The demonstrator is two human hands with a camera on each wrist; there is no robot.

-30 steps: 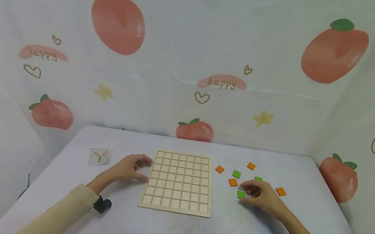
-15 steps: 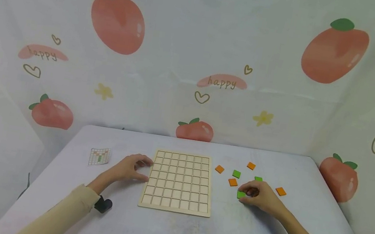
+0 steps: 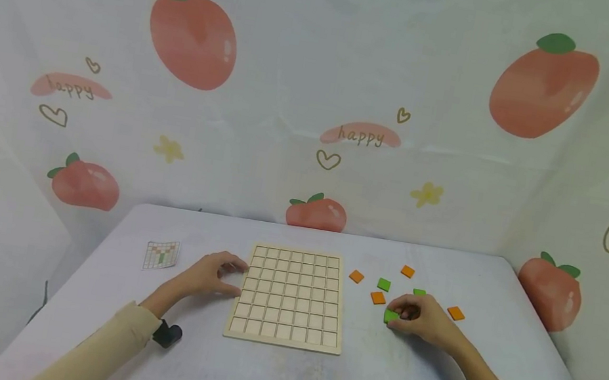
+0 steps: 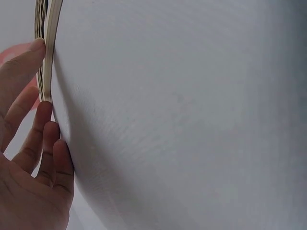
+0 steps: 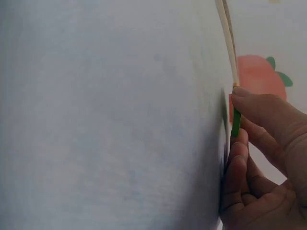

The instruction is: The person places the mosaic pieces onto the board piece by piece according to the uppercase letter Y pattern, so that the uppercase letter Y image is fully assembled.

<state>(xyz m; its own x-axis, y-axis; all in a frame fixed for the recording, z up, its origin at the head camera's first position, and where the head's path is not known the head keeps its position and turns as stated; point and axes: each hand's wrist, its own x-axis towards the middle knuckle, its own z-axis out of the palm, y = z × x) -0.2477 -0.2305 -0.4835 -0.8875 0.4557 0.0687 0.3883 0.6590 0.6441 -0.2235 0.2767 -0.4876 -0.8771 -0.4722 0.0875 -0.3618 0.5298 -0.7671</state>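
A pale wooden board (image 3: 282, 344) with a grid of square cells lies in the middle of the table. Along its left edge, the thumb and fingers of my left hand (image 3: 209, 273) are spread and touch the side; the left wrist view shows this hand (image 4: 36, 158) against the board's edge (image 4: 51, 52). To the right of the board, my right hand (image 3: 430, 320) pinches a small green square tile (image 3: 390, 317) between thumb and fingers. From the right wrist, that tile appears edge-on, tipped up close over the tabletop.
Loose orange tiles (image 3: 378, 298) and green tiles (image 3: 383, 284) lie scattered beyond the right hand, one green tile partly hidden behind it. Another orange tile (image 3: 456, 313) sits to its right. A paper card (image 3: 160, 255) printed with a coloured grid lies at the table's left.
The right hand's fingers have closed onto the green tile, which has barely shifted. The right wrist has moved slightly left. The left hand and the board stay in place.
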